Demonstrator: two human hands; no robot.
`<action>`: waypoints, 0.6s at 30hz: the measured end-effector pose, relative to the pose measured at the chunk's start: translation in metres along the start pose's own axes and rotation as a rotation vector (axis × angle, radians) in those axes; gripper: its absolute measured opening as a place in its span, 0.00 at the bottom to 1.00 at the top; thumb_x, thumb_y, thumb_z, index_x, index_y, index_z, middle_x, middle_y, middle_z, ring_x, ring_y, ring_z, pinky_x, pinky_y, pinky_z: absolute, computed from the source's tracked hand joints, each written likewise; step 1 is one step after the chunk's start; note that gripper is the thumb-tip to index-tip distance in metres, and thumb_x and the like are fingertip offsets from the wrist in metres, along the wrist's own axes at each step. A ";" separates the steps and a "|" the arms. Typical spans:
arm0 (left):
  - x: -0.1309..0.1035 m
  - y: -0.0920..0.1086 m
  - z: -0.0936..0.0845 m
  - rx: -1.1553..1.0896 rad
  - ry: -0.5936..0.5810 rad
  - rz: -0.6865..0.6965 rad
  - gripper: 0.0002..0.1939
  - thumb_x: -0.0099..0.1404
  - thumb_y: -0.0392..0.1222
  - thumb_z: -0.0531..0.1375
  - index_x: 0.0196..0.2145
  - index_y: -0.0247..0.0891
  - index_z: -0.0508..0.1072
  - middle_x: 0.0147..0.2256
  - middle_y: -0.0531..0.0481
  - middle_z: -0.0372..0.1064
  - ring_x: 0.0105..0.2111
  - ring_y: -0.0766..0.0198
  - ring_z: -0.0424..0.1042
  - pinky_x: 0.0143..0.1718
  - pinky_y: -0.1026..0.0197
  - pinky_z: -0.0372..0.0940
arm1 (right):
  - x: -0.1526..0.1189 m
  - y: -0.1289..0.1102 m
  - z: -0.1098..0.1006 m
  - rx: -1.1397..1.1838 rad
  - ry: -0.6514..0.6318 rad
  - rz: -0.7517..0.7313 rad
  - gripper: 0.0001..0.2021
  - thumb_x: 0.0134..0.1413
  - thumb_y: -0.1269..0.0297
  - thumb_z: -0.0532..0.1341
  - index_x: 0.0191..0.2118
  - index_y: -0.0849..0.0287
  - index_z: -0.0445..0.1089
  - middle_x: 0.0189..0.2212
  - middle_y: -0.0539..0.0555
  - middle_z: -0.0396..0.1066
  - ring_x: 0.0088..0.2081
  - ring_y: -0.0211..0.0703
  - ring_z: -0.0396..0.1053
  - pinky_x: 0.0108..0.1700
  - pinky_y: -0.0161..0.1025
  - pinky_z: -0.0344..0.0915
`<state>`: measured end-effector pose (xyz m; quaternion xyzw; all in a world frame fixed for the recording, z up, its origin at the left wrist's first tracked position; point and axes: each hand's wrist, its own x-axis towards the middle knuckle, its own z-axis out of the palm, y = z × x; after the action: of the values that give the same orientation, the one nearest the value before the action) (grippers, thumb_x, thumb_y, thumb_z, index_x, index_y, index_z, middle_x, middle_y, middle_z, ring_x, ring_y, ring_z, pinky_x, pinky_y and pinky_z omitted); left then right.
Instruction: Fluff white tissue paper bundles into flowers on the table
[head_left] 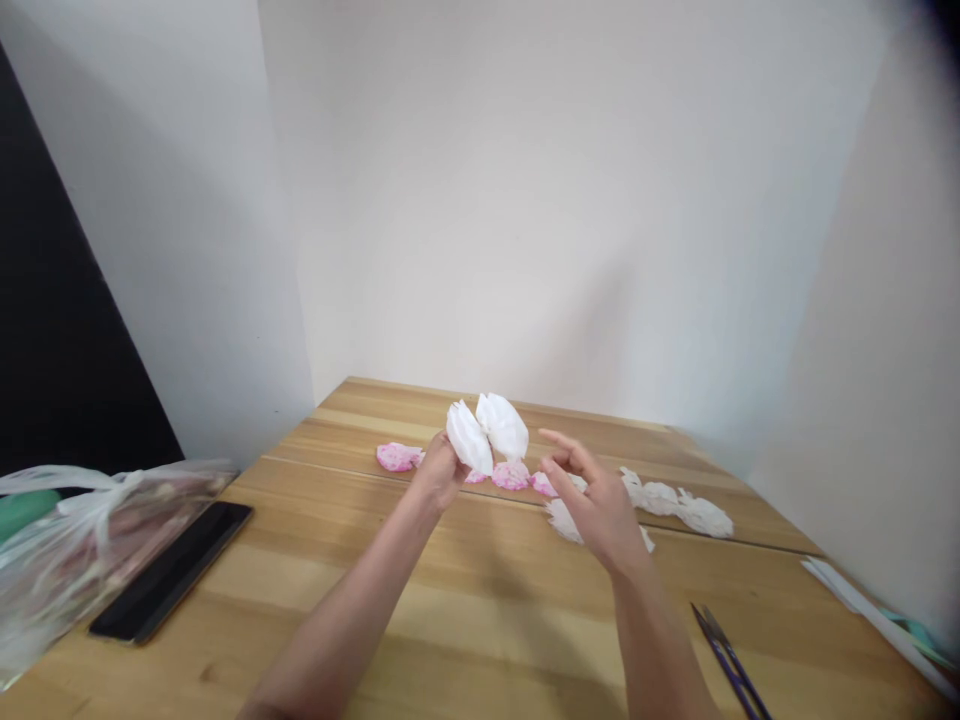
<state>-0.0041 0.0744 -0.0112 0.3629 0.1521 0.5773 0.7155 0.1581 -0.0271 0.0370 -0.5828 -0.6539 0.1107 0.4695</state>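
Observation:
My left hand [444, 470] is closed around a white tissue-paper flower [504, 425], raised above the table. Its thin paper fans out in two puffy halves with a gap between them. To the right, my right hand [592, 490] hovers apart from it, index finger stretched out and thumb spread, holding nothing. Behind and below the hands lies a row of pink-and-white tissue-paper flowers [511, 475]. Several white tissue-paper bunches [705, 513] lie on the right, some partly hidden by my right hand.
On the wooden table [315, 560], a black phone [172, 570] lies at left beside a clear plastic bag [82, 560]. Scissors [727, 655] with purple handles lie at front right. White strips [862, 605] run along the right edge. Walls [487, 200] stand behind.

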 end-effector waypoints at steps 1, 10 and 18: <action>-0.002 0.000 0.001 0.020 0.003 0.003 0.06 0.47 0.35 0.65 0.23 0.34 0.70 0.23 0.52 0.70 0.26 0.68 0.68 0.30 0.66 0.62 | -0.001 -0.001 0.001 -0.006 -0.001 -0.010 0.19 0.57 0.54 0.56 0.52 0.53 0.66 0.32 0.50 0.72 0.35 0.41 0.70 0.41 0.38 0.64; -0.009 0.002 0.014 0.178 0.001 0.059 0.08 0.46 0.38 0.65 0.26 0.33 0.73 0.26 0.48 0.74 0.32 0.61 0.73 0.36 0.62 0.65 | -0.001 0.002 0.009 -0.148 0.134 -0.252 0.30 0.52 0.51 0.61 0.60 0.51 0.56 0.57 0.57 0.60 0.57 0.51 0.59 0.57 0.50 0.57; -0.007 0.004 0.013 0.185 0.050 0.084 0.10 0.47 0.37 0.64 0.29 0.32 0.74 0.30 0.46 0.75 0.34 0.60 0.73 0.35 0.63 0.65 | -0.007 -0.004 0.019 -0.149 0.034 -0.323 0.29 0.56 0.52 0.59 0.61 0.50 0.53 0.59 0.56 0.58 0.60 0.50 0.55 0.60 0.50 0.55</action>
<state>-0.0012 0.0634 -0.0008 0.4190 0.2073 0.5991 0.6501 0.1404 -0.0267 0.0259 -0.5051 -0.7376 -0.0249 0.4474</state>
